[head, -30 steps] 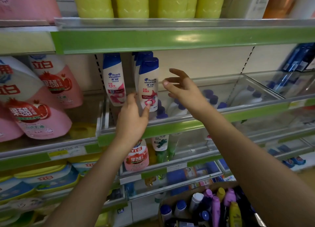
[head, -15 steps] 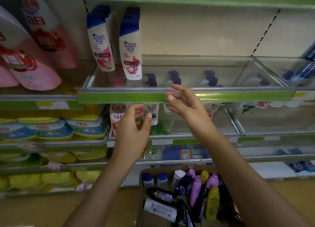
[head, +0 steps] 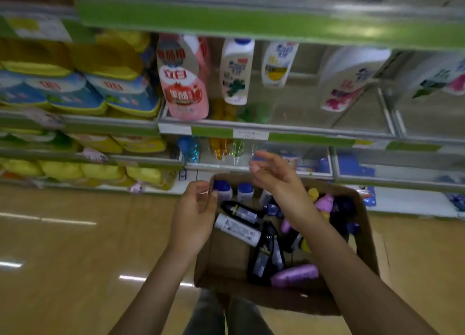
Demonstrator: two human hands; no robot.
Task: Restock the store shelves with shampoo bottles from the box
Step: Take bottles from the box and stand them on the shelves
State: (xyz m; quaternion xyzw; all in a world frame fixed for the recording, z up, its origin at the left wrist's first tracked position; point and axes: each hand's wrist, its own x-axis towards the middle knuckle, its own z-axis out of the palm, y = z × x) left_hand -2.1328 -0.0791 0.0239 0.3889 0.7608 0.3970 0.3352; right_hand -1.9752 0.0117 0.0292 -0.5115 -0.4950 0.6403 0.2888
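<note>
Far left, I see stacked yellow and blue refill packs (head: 75, 88) filling the shelves (head: 251, 25), with more yellow packs on the lowest tier. Wooden floor (head: 63, 246) below, streaked with light reflections.

Moving right: a pink pouch (head: 185, 83) stands at the front edge of the middle shelf, beside a white bottle with a blue cap (head: 235, 73) and a second white bottle (head: 278, 64) set further back. Picture is motion-blurred; labels unreadable.

Centre: left hand (head: 193, 214) hangs over the near-left corner of the cardboard box (head: 362, 209), fingers loosely curled, holding nothing. It partly hides the box's left wall.

The box sits on the floor in front of the lowest shelf. Inside, shampoo bottles (head: 237, 227) lie jumbled: two blue-capped white ones upright at the far-left corner, a white one and dark ones lying flat, a purple bottle (head: 294, 278) on its side near the front wall.

Right hand (head: 273, 173) is raised above the far side of the box, fingers relaxed and spread, empty. Its forearm crosses the box's right half and covers several bottles there; a pink bottle (head: 324, 202) and a yellow cap show just past the wrist.

Far right: large white bottles (head: 347, 78) lean on the middle shelf behind clear dividers; blue items on the bottom tier, too blurred to identify.
</note>
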